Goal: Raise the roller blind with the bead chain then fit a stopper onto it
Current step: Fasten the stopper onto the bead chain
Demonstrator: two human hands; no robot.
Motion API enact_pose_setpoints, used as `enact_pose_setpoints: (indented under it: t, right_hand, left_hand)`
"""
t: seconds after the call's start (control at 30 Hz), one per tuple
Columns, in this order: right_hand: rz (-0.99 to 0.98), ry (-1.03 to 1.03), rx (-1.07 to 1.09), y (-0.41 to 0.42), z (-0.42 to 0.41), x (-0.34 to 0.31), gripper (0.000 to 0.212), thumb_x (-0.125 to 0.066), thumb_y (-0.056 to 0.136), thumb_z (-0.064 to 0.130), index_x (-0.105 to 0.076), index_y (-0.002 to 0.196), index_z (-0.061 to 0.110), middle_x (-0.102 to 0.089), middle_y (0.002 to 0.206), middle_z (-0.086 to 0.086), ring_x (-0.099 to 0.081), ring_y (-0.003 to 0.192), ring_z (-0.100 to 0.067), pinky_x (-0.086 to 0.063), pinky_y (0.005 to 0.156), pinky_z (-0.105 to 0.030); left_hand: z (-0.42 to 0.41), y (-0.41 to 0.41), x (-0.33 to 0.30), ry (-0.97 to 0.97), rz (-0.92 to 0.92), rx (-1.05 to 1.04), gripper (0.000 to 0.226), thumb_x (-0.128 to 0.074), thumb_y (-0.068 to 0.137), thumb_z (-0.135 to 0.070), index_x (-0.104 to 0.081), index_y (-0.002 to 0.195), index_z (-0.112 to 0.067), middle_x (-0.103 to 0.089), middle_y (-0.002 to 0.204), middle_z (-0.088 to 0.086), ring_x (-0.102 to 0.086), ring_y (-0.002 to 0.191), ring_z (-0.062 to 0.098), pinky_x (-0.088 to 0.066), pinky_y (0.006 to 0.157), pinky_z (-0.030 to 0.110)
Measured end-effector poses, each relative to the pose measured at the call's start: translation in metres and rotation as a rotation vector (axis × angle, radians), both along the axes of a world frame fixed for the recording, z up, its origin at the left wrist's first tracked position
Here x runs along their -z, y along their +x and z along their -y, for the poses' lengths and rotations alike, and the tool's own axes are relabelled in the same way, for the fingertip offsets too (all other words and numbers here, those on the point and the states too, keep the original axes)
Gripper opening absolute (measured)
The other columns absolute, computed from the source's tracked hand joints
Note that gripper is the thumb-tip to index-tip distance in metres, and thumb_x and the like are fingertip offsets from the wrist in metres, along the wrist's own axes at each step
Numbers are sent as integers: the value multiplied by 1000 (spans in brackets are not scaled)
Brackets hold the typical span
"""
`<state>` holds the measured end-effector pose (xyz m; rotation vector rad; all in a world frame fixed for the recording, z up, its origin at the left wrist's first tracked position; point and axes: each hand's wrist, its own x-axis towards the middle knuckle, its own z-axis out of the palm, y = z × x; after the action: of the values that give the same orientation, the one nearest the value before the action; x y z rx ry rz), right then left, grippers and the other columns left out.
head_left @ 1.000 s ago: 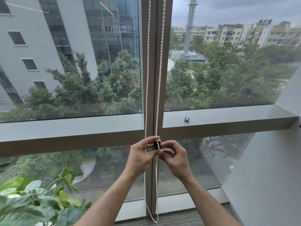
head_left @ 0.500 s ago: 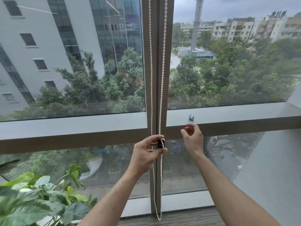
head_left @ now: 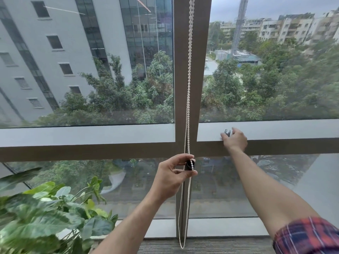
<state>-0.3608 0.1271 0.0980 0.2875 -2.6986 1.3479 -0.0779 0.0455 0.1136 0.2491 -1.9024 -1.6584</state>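
Observation:
A white bead chain (head_left: 189,92) hangs as a loop down the window's centre post, its bottom near the floor. My left hand (head_left: 172,176) pinches a small black stopper (head_left: 189,163) against the chain at mid height. My right hand (head_left: 234,139) has reached to the horizontal window ledge, with its fingers curled around a small silver and black piece (head_left: 227,132) lying there. Whether the fingers grip that piece or only touch it is unclear. The roller blind itself is out of view above.
A grey window frame ledge (head_left: 293,130) runs across at hand height. A leafy potted plant (head_left: 47,213) fills the lower left corner. Grey carpet (head_left: 211,246) lies at the foot of the window, and a grey wall (head_left: 322,184) stands at right.
My right hand left the stopper and chain and moved up and right to the small piece on the ledge. My left hand kept its pinch on the stopper.

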Motion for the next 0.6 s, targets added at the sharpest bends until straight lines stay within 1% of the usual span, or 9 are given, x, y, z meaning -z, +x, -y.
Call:
enact_pose_setpoints:
  t: [0.07,0.13,0.3,0.4,0.43,0.47,0.5,0.53,0.6]
  right_hand:
    - [11,22,5,-2,0,-1,44,-73,86,31,-66,122,8,-69,121,-18,-61,116,-38,-46,98,-42]
    - [20,0,13,-3,0,0,38,-74,85,29,-69,117,10,-71,119,-17,-63,114,-37,-48,98,-42]
    - [40,-100,18,2,-2,4,31,-76,84,27,-69,109,11,-72,114,-16,-65,108,-36,-49,94,-41]
    - [49,-200,-10,14,-5,8,31,-77,83,30,-67,105,10,-72,108,-14,-67,102,-34,-53,89,-42]
    - [74,-275,-18,22,-6,8,29,-77,83,30,-67,101,11,-73,104,-12,-69,93,-31,-56,82,-43]
    - [118,-372,-37,32,-8,9,27,-78,82,31,-65,97,13,-74,100,-11,-70,79,-27,-59,70,-41]
    - [167,-461,-68,43,-8,10,26,-78,82,32,-63,94,15,-74,95,-9,-68,64,-21,-57,55,-35]
    - [206,-525,-113,56,-8,11,25,-79,81,32,-62,91,17,-73,91,-7,-63,51,-15,-52,44,-29]
    - [278,-591,-232,80,-9,15,25,-81,80,29,-62,89,16,-73,85,-6,-56,41,-12,-45,37,-25]
  left_hand:
    - [0,1,0,-2,0,-4,41,-83,72,3,-73,108,-14,-76,101,4,-69,96,13,-57,74,23]
    - [1,2,1,-5,1,-14,41,-83,72,3,-74,107,-17,-76,100,2,-69,95,11,-57,73,22]
    - [0,4,3,-2,-12,-27,43,-84,73,0,-74,105,-27,-76,102,0,-68,97,14,-57,74,22]
    - [1,4,4,0,-19,-36,42,-84,73,-2,-74,106,-26,-76,103,2,-68,97,13,-57,76,23]
    - [1,3,4,1,-20,-37,42,-84,73,-2,-74,106,-26,-76,103,3,-68,96,13,-57,76,23]
    - [2,3,4,2,-21,-37,42,-84,73,-2,-74,106,-25,-76,103,3,-69,96,12,-57,76,23]
    - [2,3,4,0,-21,-37,42,-84,73,-3,-74,107,-25,-76,102,3,-69,95,12,-57,76,23]
    - [2,3,3,-4,-21,-36,42,-84,73,-3,-74,107,-25,-76,102,2,-69,95,12,-57,76,23]
    - [3,3,3,-10,-16,-34,42,-84,73,-3,-74,107,-24,-76,102,1,-69,94,13,-57,76,24]
